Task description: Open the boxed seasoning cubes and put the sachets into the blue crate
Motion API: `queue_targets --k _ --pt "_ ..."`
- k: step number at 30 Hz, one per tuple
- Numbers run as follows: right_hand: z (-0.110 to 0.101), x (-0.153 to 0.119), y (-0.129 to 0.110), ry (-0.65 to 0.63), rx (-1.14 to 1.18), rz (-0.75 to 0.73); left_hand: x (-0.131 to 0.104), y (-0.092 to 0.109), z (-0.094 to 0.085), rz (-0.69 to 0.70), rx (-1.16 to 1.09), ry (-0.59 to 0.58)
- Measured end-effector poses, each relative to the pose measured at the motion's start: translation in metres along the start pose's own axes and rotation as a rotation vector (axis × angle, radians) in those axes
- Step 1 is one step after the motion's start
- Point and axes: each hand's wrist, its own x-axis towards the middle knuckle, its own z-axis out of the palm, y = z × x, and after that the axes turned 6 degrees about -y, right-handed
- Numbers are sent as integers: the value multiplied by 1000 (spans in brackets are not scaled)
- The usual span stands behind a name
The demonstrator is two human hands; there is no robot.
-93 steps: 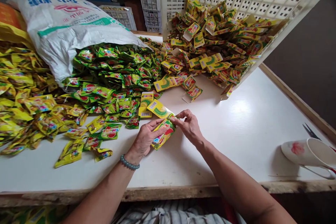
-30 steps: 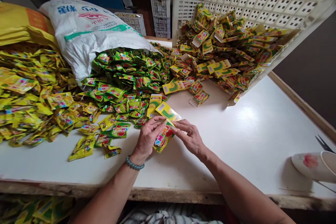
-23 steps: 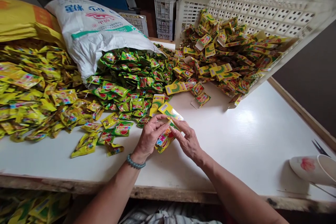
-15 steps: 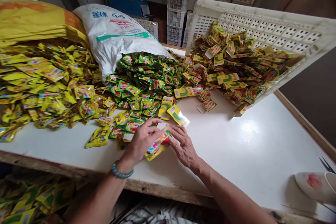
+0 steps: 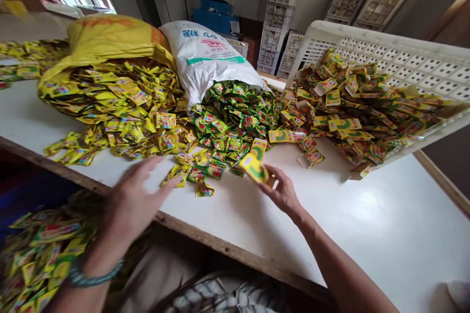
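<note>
My right hand (image 5: 281,190) holds a yellow box (image 5: 253,168) between thumb and fingers above the white table. My left hand (image 5: 134,203), blurred, is over the table's front edge with its fingers apart and nothing in them. Just beyond it lie a yellow packet (image 5: 176,176) and a small brown-yellow packet (image 5: 204,189). Green packets (image 5: 216,169) lie between the hands, in front of a large green heap (image 5: 242,107). Another yellow box (image 5: 259,147) rests behind the held one.
A yellow sack (image 5: 113,34) and a white sack (image 5: 213,54) spill packets across the back. At the right, a tilted white crate (image 5: 396,39) holds many boxes. More packets (image 5: 51,249) lie below the table's wooden edge (image 5: 227,249) at the left.
My hands have parted. The left moved left and toward the table edge, off the box; the right now holds a yellow box alone. The view has turned left.
</note>
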Motion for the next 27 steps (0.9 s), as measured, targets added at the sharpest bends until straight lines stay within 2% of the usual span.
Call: queue_targets --k 1,2,4,6,7,8,10,12,14,17,20,22,25,27 --pt "4 -3 -15 -118 16 -95 0 5 20 82 28 -31" --pt "8 -5 -29 -229 18 -182 0 8 39 145 27 -153" --pt "19 -5 -51 -412 19 -308 0 8 67 176 62 -474" --pt "30 2 -59 -478 31 -293 -3 2 83 135 126 -695" --pt "35 8 -59 -442 29 -219 -4 -2 86 110 164 -734" --pt "38 16 -56 -353 7 -110 -6 -6 87 97 200 -730" --pt "44 35 -47 -95 -110 129 -11 -11 85 112 271 -624" --pt "50 51 -35 77 -301 262 -18 -9 83 184 332 -531" --pt "59 60 -25 103 -429 276 -26 -1 83 300 372 -554" --pt "73 59 -15 92 -480 185 -37 15 86 465 377 -802" --pt "80 48 -10 105 -428 84 -40 26 88 498 398 -967" --pt "78 44 -8 107 -305 72 -37 27 87 434 454 -931" --pt "69 43 -7 122 -23 181 -32 19 86 330 559 -691" --pt "62 45 -7 117 120 234 -31 9 84 357 573 -588"
